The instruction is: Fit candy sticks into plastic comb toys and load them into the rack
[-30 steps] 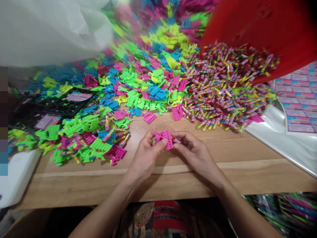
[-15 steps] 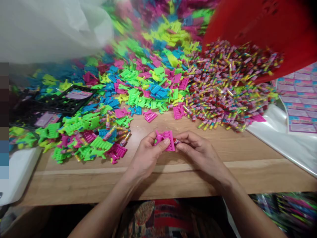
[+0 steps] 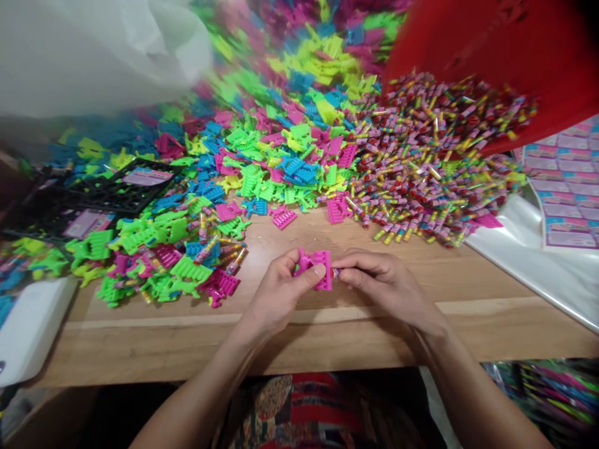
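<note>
My left hand grips a pink plastic toy piece with a slatted, comb-like end, the thumb pressed on its face. A bit of green shows behind the piece by my fingers. My right hand pinches a small printed candy tube at the slatted edge of the piece. Most of that tube is hidden by my fingers, and I cannot tell whether it enters the piece. Both hands are just above the wooden table.
Beyond my hands lies a heap of loose toy pieces. Small tubes pile up by a red bag. Pieces with tubes, black trays and a white box lie left. Label sheets lie right.
Both hands have shifted slightly right, along with the pink piece and tube. A gap now shows more of the tube between the piece and my right fingertips.
</note>
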### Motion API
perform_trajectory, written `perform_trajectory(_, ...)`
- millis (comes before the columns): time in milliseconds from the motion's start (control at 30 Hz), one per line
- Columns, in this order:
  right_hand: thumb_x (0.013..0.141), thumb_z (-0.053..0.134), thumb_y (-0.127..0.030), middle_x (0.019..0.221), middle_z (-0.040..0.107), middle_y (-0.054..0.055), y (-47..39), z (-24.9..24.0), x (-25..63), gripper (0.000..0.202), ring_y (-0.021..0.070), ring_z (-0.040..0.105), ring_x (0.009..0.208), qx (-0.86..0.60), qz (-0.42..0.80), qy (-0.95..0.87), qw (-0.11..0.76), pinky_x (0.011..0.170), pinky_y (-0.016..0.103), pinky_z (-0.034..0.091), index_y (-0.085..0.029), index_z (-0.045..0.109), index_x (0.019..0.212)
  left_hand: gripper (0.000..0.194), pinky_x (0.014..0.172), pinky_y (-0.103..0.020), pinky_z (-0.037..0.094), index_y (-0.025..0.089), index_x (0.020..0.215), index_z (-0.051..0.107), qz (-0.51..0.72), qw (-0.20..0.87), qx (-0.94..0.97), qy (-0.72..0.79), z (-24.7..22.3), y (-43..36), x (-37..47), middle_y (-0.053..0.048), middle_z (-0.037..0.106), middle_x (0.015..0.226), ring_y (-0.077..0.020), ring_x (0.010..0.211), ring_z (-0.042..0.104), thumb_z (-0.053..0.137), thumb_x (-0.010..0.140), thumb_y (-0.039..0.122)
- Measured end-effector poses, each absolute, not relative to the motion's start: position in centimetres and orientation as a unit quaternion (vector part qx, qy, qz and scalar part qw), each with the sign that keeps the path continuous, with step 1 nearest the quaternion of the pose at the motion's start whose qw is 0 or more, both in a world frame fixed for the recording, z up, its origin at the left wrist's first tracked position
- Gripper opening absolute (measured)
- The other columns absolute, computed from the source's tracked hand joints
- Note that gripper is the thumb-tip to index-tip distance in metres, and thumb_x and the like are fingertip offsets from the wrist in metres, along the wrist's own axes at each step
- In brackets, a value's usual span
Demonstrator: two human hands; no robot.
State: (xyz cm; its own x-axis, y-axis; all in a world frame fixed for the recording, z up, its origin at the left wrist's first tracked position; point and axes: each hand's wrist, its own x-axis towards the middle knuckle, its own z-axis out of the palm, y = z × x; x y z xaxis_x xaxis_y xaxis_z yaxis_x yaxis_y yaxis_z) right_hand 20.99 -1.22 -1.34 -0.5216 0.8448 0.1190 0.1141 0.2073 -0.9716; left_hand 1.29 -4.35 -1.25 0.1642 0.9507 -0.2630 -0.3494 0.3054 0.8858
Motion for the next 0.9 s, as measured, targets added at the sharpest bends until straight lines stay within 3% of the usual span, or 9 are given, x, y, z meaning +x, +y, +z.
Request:
perform_trajectory(133,0.098,0.065,-0.023,0.099,0.079,0.003,-1.5,-1.4,20.4,0.017,0.0154,0.071,0.091,-0.361,0.455,-0.719,0.38,0.083,0.026,0.053,-0.025,0.08,0.106,0.027,0.072,-0.025,0.044,0.016,0.081,0.063,0.494,0.581,0.401,0.508,-0.9,-4.3,1.9,0.002,0.062,0.076,-0.0118,0.072,0.053,0.08,0.08,0.038)
perform_trajectory(333,0.1,0.061,-0.02,0.092,0.077,0.002,-2.5,-2.2,20.1,0.018,0.0145,0.071,0.084,-0.373,0.428,-0.724,0.392,0.074,0.024,0.052,-0.024,0.077,0.106,0.035,0.063,-0.025,0.044,0.016,0.08,0.061,0.457,0.707,0.323,0.432,-1.7,-4.0,2.0,0.0,0.059,0.071,-0.0124,0.066,0.052,0.082,0.073,0.043)
perform_trajectory(500,0.102,0.055,-0.018,0.094,0.072,0.005,-2.8,-3.1,19.8,0.021,0.0165,0.068,0.087,-0.395,0.357,-0.762,0.368,0.078,0.028,0.051,-0.021,0.074,0.111,0.017,0.059,-0.024,0.037,0.017,0.08,0.059,0.455,0.507,0.437,0.588,-1.2,-4.4,2.0,0.003,0.056,0.069,-0.011,0.063,0.046,0.071,0.082,0.03)
perform_trajectory(633,0.103,0.052,-0.017,0.092,0.07,0.005,-2.6,-2.8,19.5,0.022,0.0178,0.067,0.088,-0.385,0.349,-0.777,0.354,0.078,0.03,0.052,-0.021,0.073,0.11,0.016,0.058,-0.025,0.036,0.019,0.082,0.058,0.426,0.49,0.475,0.594,-1.5,-4.7,1.9,0.004,0.055,0.069,-0.0121,0.062,0.046,0.066,0.086,0.032)
perform_trajectory(800,0.101,0.047,-0.008,0.097,0.069,0.011,-3.5,-2.1,19.0,0.029,0.0223,0.064,0.091,-0.393,0.274,-0.816,0.323,0.081,0.036,0.054,-0.016,0.069,0.117,0.017,0.056,-0.026,0.03,0.02,0.084,0.056,0.415,0.395,0.516,0.636,-2.8,-5.8,2.4,0.005,0.052,0.066,-0.0121,0.058,0.042,0.062,0.091,0.035)
perform_trajectory(900,0.1,0.047,-0.006,0.097,0.068,0.011,-3.8,-1.9,18.7,0.03,0.023,0.063,0.092,-0.401,0.253,-0.822,0.315,0.082,0.037,0.054,-0.015,0.068,0.119,0.017,0.06,-0.026,0.034,0.02,0.085,0.056,0.436,0.42,0.491,0.626,-2.8,-6.0,2.5,0.003,0.056,0.07,-0.0127,0.063,0.047,0.063,0.091,0.034)
